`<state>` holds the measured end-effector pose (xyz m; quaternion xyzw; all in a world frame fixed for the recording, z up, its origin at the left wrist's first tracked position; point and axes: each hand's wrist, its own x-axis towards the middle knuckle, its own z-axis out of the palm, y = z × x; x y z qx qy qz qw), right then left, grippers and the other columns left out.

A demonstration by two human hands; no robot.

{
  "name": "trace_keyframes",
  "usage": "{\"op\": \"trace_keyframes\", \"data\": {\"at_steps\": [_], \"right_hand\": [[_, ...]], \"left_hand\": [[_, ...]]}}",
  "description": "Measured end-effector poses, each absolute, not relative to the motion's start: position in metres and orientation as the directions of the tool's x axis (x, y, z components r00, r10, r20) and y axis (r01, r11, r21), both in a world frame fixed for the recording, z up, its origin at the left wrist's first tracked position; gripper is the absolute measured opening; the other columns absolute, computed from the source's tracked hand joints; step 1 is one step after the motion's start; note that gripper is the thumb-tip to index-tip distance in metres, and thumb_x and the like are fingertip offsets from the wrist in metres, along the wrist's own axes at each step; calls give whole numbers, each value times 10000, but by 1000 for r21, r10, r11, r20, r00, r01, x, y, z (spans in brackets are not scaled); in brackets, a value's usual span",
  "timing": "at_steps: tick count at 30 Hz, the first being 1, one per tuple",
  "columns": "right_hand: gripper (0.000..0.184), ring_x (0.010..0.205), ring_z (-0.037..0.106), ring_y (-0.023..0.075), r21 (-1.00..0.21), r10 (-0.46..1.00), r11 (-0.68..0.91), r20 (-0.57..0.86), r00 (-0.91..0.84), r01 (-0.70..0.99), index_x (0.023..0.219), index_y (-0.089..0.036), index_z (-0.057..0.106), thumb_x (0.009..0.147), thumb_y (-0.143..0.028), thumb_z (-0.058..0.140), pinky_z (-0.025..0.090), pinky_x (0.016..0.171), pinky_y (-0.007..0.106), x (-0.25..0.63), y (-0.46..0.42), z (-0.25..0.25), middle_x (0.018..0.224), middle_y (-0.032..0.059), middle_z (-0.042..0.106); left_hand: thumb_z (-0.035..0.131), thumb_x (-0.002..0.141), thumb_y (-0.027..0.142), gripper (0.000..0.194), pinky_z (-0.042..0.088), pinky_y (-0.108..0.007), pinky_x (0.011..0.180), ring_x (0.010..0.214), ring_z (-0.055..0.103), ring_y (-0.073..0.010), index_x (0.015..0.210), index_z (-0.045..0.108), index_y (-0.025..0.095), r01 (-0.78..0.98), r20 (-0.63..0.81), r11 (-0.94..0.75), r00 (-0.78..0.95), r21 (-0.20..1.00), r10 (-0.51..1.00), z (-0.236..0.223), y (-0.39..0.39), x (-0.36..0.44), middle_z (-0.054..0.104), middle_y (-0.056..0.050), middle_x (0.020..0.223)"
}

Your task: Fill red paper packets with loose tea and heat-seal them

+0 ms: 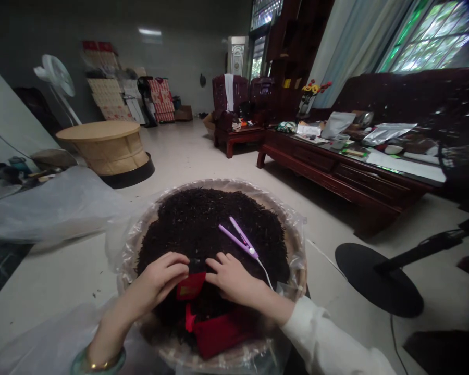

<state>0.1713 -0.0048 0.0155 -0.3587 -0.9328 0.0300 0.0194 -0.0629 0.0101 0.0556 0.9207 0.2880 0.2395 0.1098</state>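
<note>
My left hand (167, 275) and my right hand (230, 276) face each other over a basket, fingers closed on either side of a small red packet (191, 286). The packet's upper part looks dark or see-through. A heap of dark, dry, leaf-like strands (203, 219) fills the round woven basket (297, 237), which has clear plastic around its rim. Beyond my right hand, a small purple hair straightener (240, 240) lies on the heap, its plates apart. Nearer me lie a larger dark red bundle (222, 333) and a bright red scrap (189, 319).
A round wooden-topped stand (101, 131) is at the left, near crumpled plastic sheeting (54, 208). To the right are a low dark-wood table (336, 174) bearing bags and papers, and a black round base (379, 281) with a pole. The straightener's white cord (266, 273) runs under my right arm.
</note>
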Motion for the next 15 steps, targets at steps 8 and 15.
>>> {"op": "trace_keyframes", "data": {"at_steps": [8, 15], "right_hand": [[223, 932, 503, 237, -119, 771, 634, 25, -636, 764, 952, -169, 596, 740, -112, 632, 453, 683, 308, 182, 2, 19, 1015, 88, 549], [268, 789, 550, 148, -575, 871, 475, 200, -449, 666, 916, -179, 617, 684, -46, 612, 434, 702, 250, 206, 14, 8, 925, 40, 586]], "left_hand": [[448, 912, 154, 175, 492, -207, 737, 849, 608, -132, 885, 616, 195, 454, 424, -827, 711, 332, 561, 59, 8, -57, 636, -58, 953], [449, 911, 152, 186, 495, -233, 751, 877, 597, -142, 899, 628, 200, 463, 408, -814, 707, 350, 577, 61, 7, -54, 632, -61, 969]]}}
